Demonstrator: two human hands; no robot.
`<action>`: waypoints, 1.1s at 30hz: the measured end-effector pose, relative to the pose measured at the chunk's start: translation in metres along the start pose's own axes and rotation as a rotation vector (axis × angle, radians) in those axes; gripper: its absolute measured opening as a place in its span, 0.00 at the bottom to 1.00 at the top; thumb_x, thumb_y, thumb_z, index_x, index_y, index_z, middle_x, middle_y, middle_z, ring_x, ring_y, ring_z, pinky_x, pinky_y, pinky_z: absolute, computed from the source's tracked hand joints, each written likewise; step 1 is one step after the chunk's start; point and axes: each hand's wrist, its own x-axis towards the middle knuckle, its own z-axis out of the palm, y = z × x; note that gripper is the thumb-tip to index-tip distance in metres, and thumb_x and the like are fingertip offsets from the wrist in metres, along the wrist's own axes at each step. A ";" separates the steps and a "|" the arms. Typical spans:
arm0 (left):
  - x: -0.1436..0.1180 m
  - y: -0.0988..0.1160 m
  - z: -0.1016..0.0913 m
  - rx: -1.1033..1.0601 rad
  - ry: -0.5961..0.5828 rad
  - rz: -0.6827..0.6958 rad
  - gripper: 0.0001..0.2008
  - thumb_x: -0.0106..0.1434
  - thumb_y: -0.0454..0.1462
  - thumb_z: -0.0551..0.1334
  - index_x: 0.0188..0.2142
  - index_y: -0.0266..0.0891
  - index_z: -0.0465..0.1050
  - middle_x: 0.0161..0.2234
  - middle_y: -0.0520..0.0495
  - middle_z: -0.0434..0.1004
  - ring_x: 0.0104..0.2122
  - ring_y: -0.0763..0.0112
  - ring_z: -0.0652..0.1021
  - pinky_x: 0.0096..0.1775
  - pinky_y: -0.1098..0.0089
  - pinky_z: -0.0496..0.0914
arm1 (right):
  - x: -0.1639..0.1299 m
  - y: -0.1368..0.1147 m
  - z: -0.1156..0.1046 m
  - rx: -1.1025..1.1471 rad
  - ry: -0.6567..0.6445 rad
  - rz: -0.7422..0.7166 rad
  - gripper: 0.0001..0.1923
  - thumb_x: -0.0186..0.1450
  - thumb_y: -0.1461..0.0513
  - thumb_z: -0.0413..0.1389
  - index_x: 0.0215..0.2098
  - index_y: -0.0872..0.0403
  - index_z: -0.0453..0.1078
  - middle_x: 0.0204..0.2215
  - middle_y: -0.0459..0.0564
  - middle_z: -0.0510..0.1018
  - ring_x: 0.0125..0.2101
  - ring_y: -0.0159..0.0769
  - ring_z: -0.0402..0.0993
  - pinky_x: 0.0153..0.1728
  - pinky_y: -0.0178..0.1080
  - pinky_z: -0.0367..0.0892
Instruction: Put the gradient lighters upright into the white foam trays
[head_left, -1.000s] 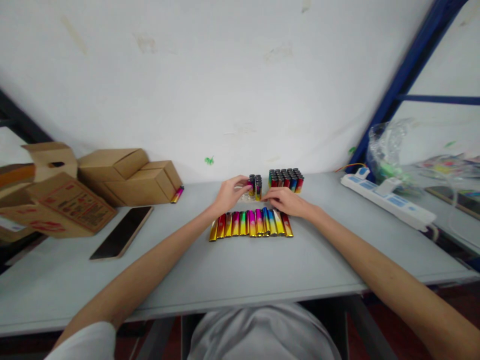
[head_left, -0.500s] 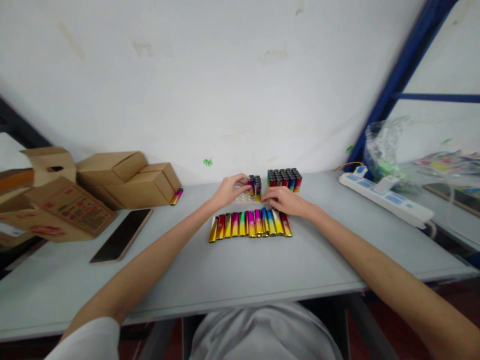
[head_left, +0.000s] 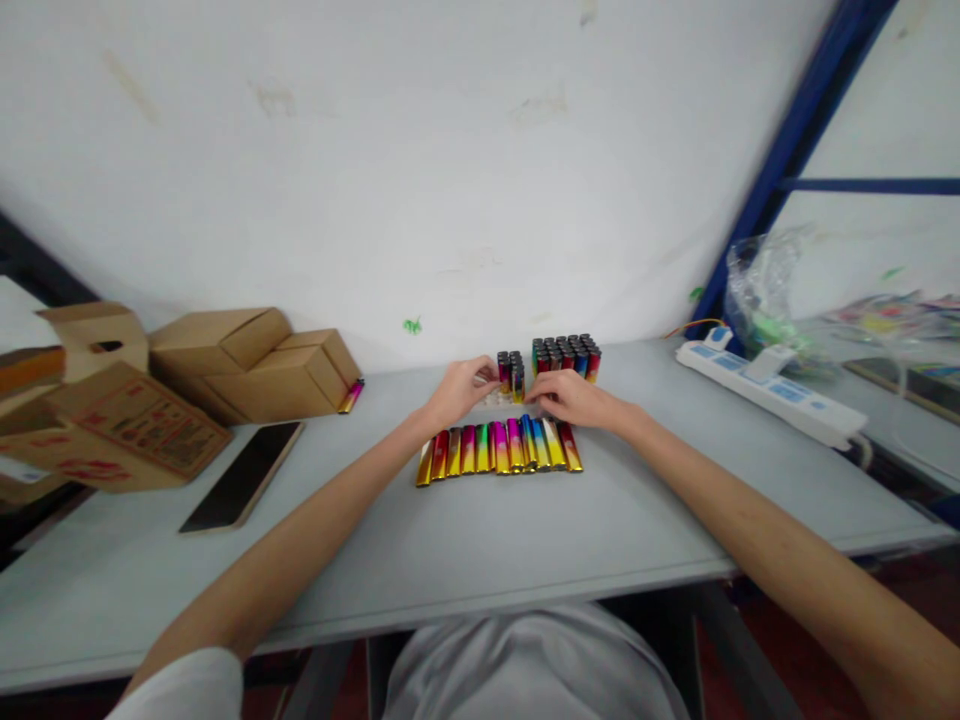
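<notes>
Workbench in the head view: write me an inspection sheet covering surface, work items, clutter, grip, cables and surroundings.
Surface: grey table, front edge in view.
Work items: shiny lighter-like pieces lying in a row; black-topped upright pieces at a pale tray; a larger upright block behind, to the right.
Clutter: phone, cardboard boxes and open carton at left; clear plastic bag at right.
Grip: left hand and right hand on either side of the upright pieces; cannot tell whether either holds one.
Cables: power strip with white cable; thin orange wire behind.
Surroundings: marked white wall; blue frame at right; other people, nothing seen.
</notes>
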 end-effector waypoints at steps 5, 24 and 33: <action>-0.026 0.035 -0.010 0.134 0.043 -0.003 0.11 0.65 0.44 0.65 0.39 0.38 0.78 0.38 0.43 0.82 0.36 0.64 0.81 0.43 0.64 0.76 | 0.000 0.000 0.001 0.003 0.009 -0.010 0.16 0.65 0.71 0.52 0.42 0.57 0.81 0.39 0.54 0.83 0.37 0.38 0.79 0.44 0.40 0.73; -0.061 0.069 0.009 0.025 -0.111 0.089 0.22 0.59 0.45 0.72 0.51 0.40 0.78 0.56 0.39 0.76 0.53 0.56 0.78 0.58 0.55 0.73 | 0.000 0.003 0.002 -0.037 0.013 -0.001 0.15 0.64 0.72 0.52 0.41 0.58 0.80 0.36 0.54 0.83 0.36 0.38 0.79 0.43 0.39 0.72; -0.066 0.063 0.000 -0.583 0.140 -0.230 0.17 0.60 0.39 0.71 0.49 0.37 0.77 0.61 0.36 0.70 0.38 0.63 0.84 0.43 0.61 0.80 | -0.002 0.005 0.003 -0.032 0.006 0.002 0.14 0.66 0.71 0.52 0.41 0.57 0.80 0.38 0.54 0.83 0.38 0.39 0.79 0.44 0.39 0.72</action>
